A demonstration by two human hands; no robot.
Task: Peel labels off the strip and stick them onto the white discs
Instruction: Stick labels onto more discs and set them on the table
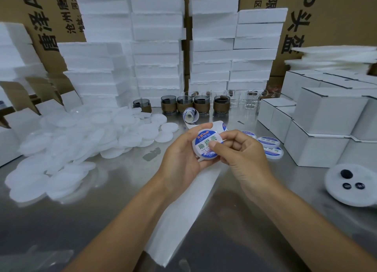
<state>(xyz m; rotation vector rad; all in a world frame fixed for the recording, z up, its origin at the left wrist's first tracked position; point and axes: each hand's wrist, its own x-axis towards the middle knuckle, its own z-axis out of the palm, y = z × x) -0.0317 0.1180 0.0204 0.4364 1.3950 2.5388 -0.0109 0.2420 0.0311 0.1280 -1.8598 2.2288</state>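
Note:
My left hand [181,159] holds a white disc [204,157] upright at the centre, above the table. A round blue-and-white label [206,142] lies on the disc's face. My right hand [242,155] presses its thumb and fingers on the label's right side. The white backing strip [183,214] runs from under my hands toward me, and its far end curls into a roll [190,115] behind my hands. A big heap of bare white discs [81,141] covers the table on the left. Three labelled discs [269,147] lie just right of my hands.
Metal table [122,220]. Dark cups with brown sleeves [201,104] and clear glasses [252,100] line the back. White boxes [322,126] are stacked at the right, foam blocks [159,47] and cardboard cartons behind. A white foam disc with black caps [350,184] sits far right.

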